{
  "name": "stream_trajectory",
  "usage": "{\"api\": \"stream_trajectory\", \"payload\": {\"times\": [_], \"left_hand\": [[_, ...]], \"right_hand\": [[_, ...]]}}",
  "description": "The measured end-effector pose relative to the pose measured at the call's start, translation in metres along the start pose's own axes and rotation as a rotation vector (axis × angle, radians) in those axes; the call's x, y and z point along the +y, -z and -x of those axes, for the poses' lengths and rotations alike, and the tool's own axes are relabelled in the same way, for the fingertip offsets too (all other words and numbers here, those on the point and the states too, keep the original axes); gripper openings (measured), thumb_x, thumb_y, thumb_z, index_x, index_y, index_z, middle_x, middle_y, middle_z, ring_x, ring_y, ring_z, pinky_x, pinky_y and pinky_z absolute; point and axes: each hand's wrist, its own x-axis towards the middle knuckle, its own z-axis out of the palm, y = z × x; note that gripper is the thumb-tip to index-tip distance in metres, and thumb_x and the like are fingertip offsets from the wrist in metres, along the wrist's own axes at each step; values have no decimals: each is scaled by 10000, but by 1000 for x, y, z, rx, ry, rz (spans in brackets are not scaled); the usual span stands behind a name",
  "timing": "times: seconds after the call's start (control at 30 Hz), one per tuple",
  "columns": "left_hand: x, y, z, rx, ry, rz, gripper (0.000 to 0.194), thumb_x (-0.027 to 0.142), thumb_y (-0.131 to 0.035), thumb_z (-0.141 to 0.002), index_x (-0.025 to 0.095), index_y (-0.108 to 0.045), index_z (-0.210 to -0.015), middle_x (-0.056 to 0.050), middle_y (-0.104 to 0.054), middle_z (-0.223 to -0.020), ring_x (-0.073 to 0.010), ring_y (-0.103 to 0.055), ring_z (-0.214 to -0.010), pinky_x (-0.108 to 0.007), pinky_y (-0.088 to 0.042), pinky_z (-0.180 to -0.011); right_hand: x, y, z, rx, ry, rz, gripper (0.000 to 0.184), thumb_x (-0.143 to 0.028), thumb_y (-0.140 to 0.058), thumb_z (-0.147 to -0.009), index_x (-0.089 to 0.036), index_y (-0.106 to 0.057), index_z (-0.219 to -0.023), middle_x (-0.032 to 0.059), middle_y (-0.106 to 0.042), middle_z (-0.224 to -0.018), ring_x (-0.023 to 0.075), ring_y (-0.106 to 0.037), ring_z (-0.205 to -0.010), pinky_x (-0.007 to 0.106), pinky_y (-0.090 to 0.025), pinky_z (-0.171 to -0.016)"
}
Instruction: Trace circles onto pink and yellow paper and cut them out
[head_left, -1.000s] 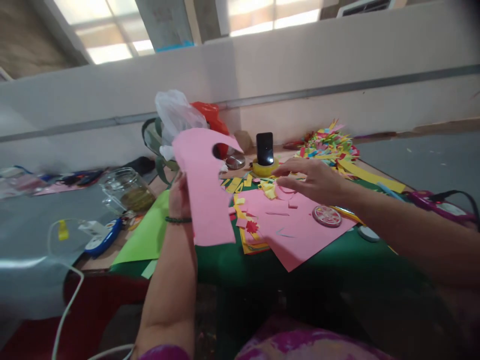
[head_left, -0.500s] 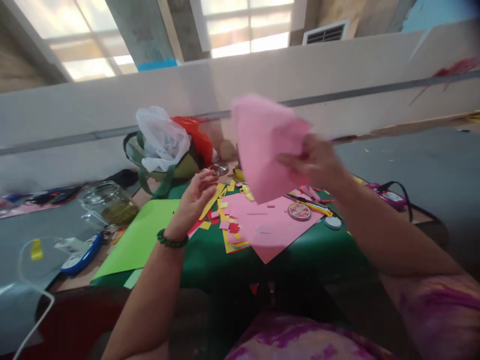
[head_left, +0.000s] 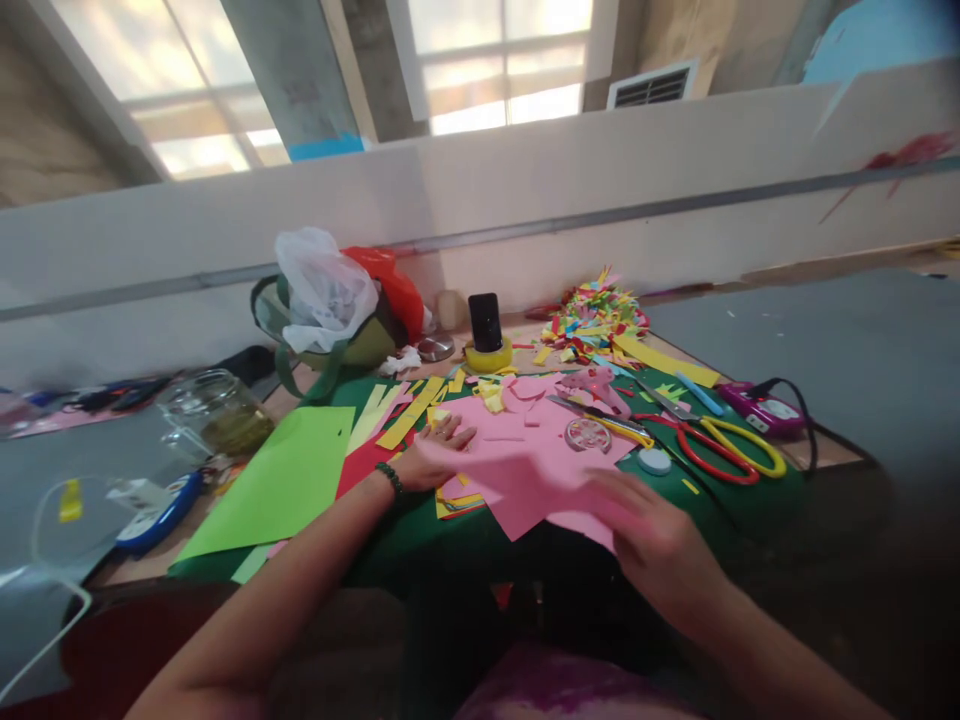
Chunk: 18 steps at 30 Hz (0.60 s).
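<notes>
My right hand (head_left: 660, 535) is closed on the near right part of a pink paper sheet (head_left: 517, 478), thumb and fingers gripping its edge. The sheet is bent and tilted, low over a second pink sheet (head_left: 491, 420) on the green mat (head_left: 600, 550). My left hand (head_left: 439, 455), with a green bead bracelet, rests over paper scraps at the held sheet's left edge, fingers spread. Beside the sheets are a round patterned tin (head_left: 588, 435), a yellow utility knife (head_left: 622, 428), a pink glue gun (head_left: 596, 385) and red-and-yellow-handled scissors (head_left: 731, 450).
Green paper (head_left: 277, 480) lies on the left near a glass jug (head_left: 225, 415). Behind stand a bag (head_left: 360, 335) and a phone (head_left: 485, 322) by a yellow tape roll (head_left: 489, 355). A heap of paper strips (head_left: 596, 315) and a purple device (head_left: 765, 408) are on the right.
My right hand has brought the pink sheet down from in front of the wall to low over the mat. My left hand has lowered onto the scraps, fingers spread.
</notes>
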Motion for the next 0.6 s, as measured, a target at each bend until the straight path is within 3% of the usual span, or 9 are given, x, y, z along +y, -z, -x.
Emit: {"api": "stream_trajectory", "payload": {"times": [0.17,0.4,0.5,0.6], "left_hand": [[-5,6,-21,-7,54,-49,513,450,-384,-953,206,-451,-1400,-183,-371,-1514,-315,-301,-1414,-519,-288,-1090],[-8,35,-51,136,183,-66,455,368,-495,-910,200,-521,-1331,-165,-437,-1470,-332,-396,-1345,-534,-304,-1083],[-2,58,-49,191,227,-47,423,311,-455,-922,101,-568,-1271,-221,-494,-1398,-349,-459,-1285,-524,-350,-1056],[18,75,-25,207,208,-12,394,312,-428,-934,111,-610,-1219,-188,-562,-1334,-316,-507,-1243,-481,-371,-1062]], "right_hand": [[-2,-36,3,-109,83,54,566,43,-380,-781,-211,-676,-1191,90,-689,-1210,257,-627,-1141,422,-557,-950],[-18,-46,-14,-238,42,102,465,41,-446,-816,-168,-658,-1173,126,-690,-1168,267,-634,-1090,406,-561,-903],[-34,-48,-27,-309,1,136,425,23,-485,-818,-133,-633,-1184,153,-673,-1162,287,-632,-1045,403,-574,-822],[-46,-52,-40,-394,-22,141,356,-21,-514,-836,-115,-628,-1159,159,-672,-1115,310,-628,-990,420,-582,-742]]}}
